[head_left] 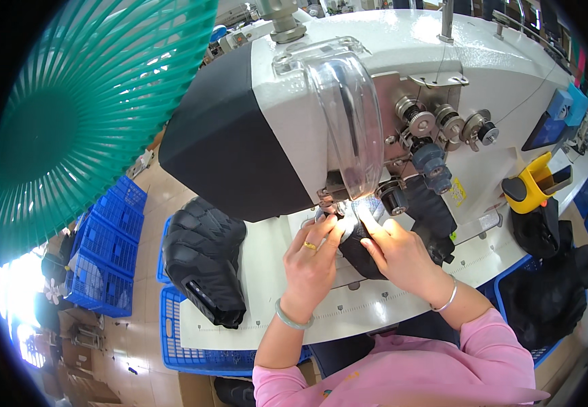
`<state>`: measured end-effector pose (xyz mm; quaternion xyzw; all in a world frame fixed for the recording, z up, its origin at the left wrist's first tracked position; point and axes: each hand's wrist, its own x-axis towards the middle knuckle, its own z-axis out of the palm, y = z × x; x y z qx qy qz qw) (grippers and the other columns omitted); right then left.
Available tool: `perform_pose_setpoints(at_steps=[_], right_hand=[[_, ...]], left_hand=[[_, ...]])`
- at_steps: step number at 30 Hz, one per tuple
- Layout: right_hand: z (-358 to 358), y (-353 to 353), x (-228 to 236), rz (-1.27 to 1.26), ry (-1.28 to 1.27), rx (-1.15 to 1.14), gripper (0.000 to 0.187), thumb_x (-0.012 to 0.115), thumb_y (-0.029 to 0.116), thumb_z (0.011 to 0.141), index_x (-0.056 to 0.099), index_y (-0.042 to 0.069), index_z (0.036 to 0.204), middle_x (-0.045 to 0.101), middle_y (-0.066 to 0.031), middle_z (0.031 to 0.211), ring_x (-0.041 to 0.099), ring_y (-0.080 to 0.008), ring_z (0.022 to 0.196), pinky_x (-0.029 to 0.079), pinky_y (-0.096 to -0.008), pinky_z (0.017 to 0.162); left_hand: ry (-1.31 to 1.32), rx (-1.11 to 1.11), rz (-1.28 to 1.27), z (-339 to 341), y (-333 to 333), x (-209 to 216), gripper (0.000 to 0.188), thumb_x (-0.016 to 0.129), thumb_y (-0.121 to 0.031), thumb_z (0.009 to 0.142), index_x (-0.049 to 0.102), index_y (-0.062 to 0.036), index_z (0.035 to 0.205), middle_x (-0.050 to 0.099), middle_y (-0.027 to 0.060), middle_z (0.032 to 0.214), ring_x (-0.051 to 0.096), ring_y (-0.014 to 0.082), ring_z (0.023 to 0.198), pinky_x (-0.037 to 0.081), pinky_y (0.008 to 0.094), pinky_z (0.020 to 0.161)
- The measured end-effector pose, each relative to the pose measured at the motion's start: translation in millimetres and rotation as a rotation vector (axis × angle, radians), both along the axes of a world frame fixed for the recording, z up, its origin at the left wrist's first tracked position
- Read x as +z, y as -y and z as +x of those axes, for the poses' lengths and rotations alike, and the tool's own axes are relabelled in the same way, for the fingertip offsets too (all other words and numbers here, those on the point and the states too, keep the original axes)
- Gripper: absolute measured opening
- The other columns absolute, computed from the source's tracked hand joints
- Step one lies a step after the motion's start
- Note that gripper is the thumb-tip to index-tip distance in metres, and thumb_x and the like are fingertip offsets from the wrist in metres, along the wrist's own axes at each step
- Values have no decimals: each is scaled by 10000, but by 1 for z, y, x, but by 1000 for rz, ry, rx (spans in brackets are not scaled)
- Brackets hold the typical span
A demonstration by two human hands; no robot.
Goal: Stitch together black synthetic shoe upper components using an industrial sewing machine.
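Under the lit needle area of a white sewing machine (283, 108) lies a black fabric piece (360, 256), with a greyish part near the needle. My left hand (311, 263), wearing a yellow ring and a pale bangle, pinches the work close to the presser foot (331, 201). On the other side, my right hand (402, 252) grips the black piece, index finger stretched toward the needle and thumb lower down. The fingertips of both hands nearly meet there. Exactly how the cloth layers lie under the fingers is hidden.
A stack of black stitched pieces (202, 261) rests on the table's left. More black pieces (545, 292) fill a blue crate at right, near a yellow holder (533, 186). A green fan (83, 115) looms at upper left. Blue crates (107, 247) stand on the floor.
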<state>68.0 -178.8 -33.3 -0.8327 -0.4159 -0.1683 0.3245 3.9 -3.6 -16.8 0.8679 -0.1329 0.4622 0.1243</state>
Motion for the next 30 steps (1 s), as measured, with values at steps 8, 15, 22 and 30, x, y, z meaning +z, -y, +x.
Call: perform_pose_setpoints(at_steps=[8, 15, 22, 30], right_hand=[[1, -1, -4, 90, -31, 40, 472, 632, 204, 919, 515, 47, 1349, 545, -158, 813, 596, -322, 636, 505, -406, 571], [2, 1, 4, -59, -8, -20, 481, 605, 229, 932, 504, 151, 1396, 575, -135, 656, 601, -350, 548, 509, -434, 516], [-1, -1, 7, -72, -49, -39, 461, 600, 230, 930, 524, 117, 1371, 596, -156, 668, 622, -356, 586, 516, -441, 535], [6, -1, 1, 21, -78, -7, 393, 595, 240, 931, 578, 64, 1281, 652, -177, 740, 637, -367, 622, 527, -437, 573]], left_hand=[[35, -83, 20, 4, -14, -1, 296, 712, 73, 676, 733, -39, 949, 677, 75, 949, 691, 281, 853, 571, 355, 783], [-236, -80, -587, 3, -9, 4, 210, 732, 48, 730, 744, -43, 920, 714, 92, 899, 711, 267, 853, 571, 317, 712], [-72, -96, -272, 3, -7, 0, 223, 733, 63, 739, 745, -29, 942, 711, 123, 896, 713, 261, 890, 559, 300, 749], [-6, -99, -121, 4, -10, -3, 275, 722, 89, 691, 737, -30, 938, 704, 105, 958, 708, 287, 910, 569, 328, 769]])
